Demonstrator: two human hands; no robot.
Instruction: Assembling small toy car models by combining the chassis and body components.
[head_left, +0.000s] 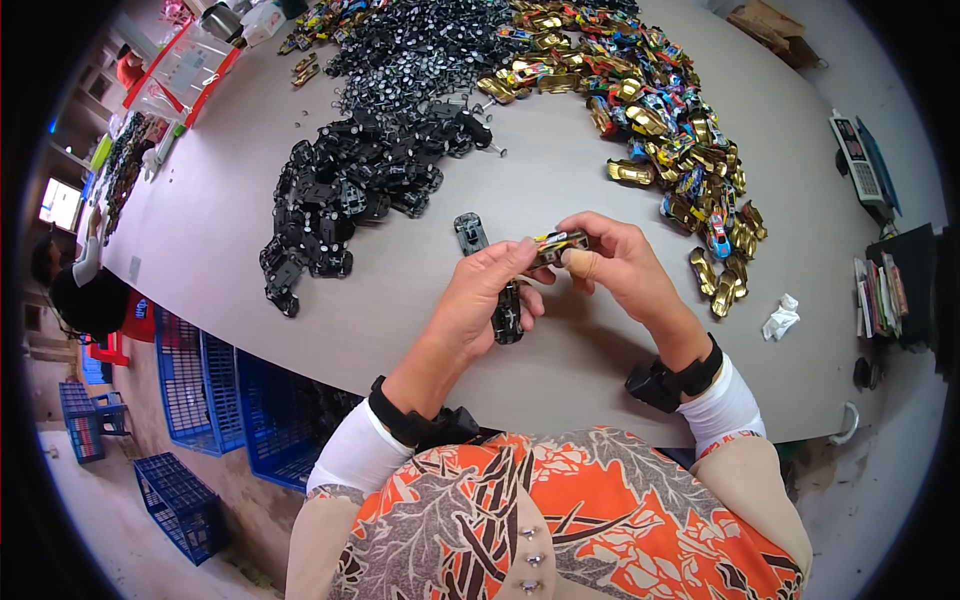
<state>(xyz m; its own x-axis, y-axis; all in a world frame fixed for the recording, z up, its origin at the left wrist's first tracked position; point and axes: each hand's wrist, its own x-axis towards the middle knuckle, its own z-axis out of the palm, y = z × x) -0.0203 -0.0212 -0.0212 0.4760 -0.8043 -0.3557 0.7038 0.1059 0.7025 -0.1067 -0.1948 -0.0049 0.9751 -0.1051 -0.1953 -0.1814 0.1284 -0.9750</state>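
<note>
A small toy car point(557, 243), dark with yellow and white markings, is pinched between my two hands over the table. My left hand point(468, 300) grips its left end with thumb and fingers. Against the lower fingers of that hand rests a black car chassis point(508, 316), which seems tucked into the palm. My right hand point(630, 268) is closed on the car's right end, a tan bandage-like wrap around its thumb. Just beyond my left hand, another black chassis point(470, 232) lies on the table. How the car's underside looks is hidden by my fingers.
Black chassis point(345, 185) are heaped at the left, small wheel parts point(400, 75) behind them. Gold and coloured car bodies point(645, 120) spread along the right. Crumpled tissue point(781, 317) lies near the right edge. Blue crates point(200, 385) stand left below the table; another person point(90, 290) sits there.
</note>
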